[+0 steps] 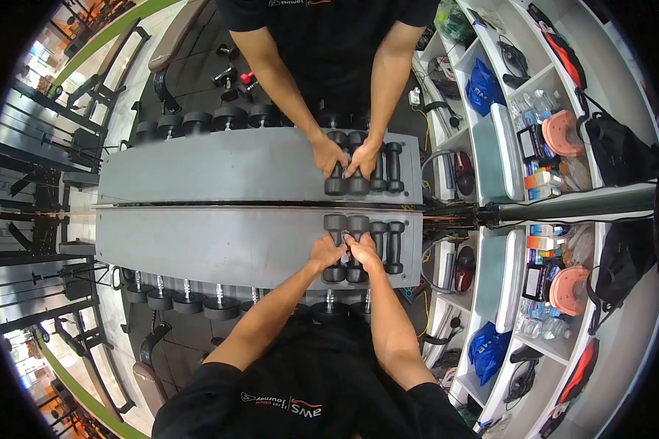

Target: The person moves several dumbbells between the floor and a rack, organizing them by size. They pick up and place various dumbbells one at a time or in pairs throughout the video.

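My left hand is closed around the handle of a black dumbbell, the leftmost in a short row on a grey board. Right beside it, my right hand grips a second black dumbbell; the two hands nearly touch. Both weights lie on the board with their handles pointing away from me, and my fingers partly hide the handles. Close by on the right lie two slimmer black dumbbells, side by side with no hand on them.
A mirror behind the board reflects my arms and the dumbbells. Below the board's near edge sits a rack of larger dumbbells. White shelves on the right hold a blue bag, bottles and a black bag. Gym machines stand at left.
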The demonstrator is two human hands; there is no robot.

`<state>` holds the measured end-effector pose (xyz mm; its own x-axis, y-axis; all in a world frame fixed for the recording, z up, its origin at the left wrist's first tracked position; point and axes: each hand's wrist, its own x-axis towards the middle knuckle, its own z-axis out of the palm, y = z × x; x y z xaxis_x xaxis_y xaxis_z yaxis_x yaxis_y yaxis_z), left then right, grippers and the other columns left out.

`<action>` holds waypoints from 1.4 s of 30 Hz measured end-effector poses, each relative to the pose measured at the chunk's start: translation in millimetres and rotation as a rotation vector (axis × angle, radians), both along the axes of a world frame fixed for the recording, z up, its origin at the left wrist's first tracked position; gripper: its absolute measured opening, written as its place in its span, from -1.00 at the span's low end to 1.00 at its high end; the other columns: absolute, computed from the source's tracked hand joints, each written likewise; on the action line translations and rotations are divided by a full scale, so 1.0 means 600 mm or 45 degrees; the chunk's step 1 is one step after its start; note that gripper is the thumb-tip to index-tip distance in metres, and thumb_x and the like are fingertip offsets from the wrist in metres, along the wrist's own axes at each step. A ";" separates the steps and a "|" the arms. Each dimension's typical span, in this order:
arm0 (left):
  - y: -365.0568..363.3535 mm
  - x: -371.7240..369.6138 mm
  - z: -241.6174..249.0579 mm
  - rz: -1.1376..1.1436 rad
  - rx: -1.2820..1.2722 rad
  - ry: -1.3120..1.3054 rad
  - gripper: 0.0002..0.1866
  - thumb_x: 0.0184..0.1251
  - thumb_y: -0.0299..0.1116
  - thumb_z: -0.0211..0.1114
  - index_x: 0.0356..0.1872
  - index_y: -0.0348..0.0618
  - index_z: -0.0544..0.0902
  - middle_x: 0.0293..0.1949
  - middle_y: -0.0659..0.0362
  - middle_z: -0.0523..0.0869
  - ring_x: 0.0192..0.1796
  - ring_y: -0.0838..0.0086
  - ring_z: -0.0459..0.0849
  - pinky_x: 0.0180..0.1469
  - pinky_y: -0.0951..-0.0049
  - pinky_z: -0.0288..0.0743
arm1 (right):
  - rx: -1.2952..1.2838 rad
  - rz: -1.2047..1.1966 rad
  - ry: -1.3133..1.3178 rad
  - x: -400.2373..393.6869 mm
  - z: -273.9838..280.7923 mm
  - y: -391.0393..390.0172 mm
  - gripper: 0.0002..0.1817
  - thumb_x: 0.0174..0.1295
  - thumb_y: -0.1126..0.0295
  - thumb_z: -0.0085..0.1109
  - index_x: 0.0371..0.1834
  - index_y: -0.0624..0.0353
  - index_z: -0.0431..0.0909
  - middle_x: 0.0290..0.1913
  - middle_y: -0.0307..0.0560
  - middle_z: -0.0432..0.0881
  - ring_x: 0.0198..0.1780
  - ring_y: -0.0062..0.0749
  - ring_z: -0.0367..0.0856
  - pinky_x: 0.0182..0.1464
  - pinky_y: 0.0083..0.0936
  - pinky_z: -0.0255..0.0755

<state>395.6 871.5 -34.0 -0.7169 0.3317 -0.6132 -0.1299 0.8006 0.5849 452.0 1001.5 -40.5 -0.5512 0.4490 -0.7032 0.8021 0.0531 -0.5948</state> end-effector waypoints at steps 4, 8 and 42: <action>-0.005 0.000 -0.004 -0.040 0.029 0.029 -0.30 0.11 0.05 0.32 -0.04 -0.53 0.51 -0.10 -0.43 0.65 0.03 -0.23 0.65 0.09 0.05 0.55 | 0.043 0.009 -0.002 0.000 -0.004 0.000 -0.50 0.30 0.15 0.26 0.01 0.42 0.42 -0.23 0.06 0.68 -0.39 -0.35 0.65 -0.25 -0.38 0.52; -0.011 -0.003 -0.012 -0.075 0.060 0.031 -0.29 0.12 0.06 0.32 -0.03 -0.54 0.49 -0.11 -0.41 0.66 0.02 -0.22 0.65 0.08 0.05 0.55 | -0.014 0.008 -0.030 -0.005 0.038 -0.002 -0.49 0.30 0.15 0.26 0.01 0.44 0.42 -0.23 0.07 0.68 -0.39 -0.36 0.65 -0.25 -0.39 0.51; -0.005 0.003 -0.012 -0.067 -0.061 -0.052 -0.18 0.17 0.07 0.32 0.26 -0.39 0.31 0.12 -0.27 0.62 0.21 -0.06 0.60 0.24 0.04 0.46 | 0.491 0.220 0.133 0.052 0.078 -0.028 -0.41 0.06 0.44 0.19 0.26 0.31 0.45 0.14 0.31 0.59 0.21 0.12 0.55 0.28 -0.23 0.41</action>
<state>397.3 868.5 -41.1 -0.6732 0.3377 -0.6578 -0.1097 0.8341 0.5405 483.0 984.9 6.6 -0.7010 0.5627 -0.4382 0.6982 0.4160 -0.5827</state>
